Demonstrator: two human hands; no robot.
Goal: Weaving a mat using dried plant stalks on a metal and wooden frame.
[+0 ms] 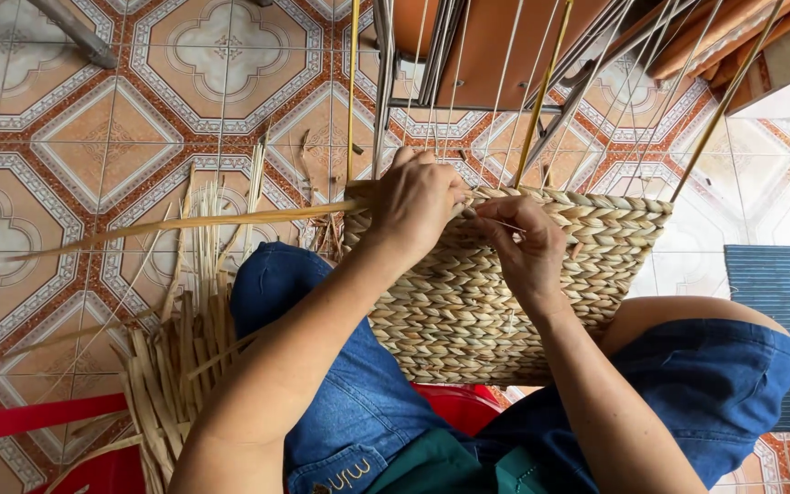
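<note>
**Both hands at the top edge of the woven basket**

You are looking down at a woven basket (505, 293) of pale straw braid, propped between your knees in blue jeans (340, 384). Your left hand (416, 206) is curled over the basket's top left corner, fingers closed around the rim and the straw there. A long flat straw strand (185, 222) runs out from under that hand, leftward from the basket and across the tiled floor (75, 137). Your right hand (528, 247) sits just beside the left one, on the upper face of the basket, with thumb and fingers pinched on a thin strand at the rim. The two hands are close together, nearly touching.

Thin upright stakes (541, 91) rise from the basket's top edge, some white, some yellowish, and fan out above it. To the left of the basket, a loose heap of dry straw strips (180, 366) lies on the floor by your knee. Below the basket a red plastic seat (454, 407) shows. To the right of the basket lies a blue striped mat (784, 311).
</note>
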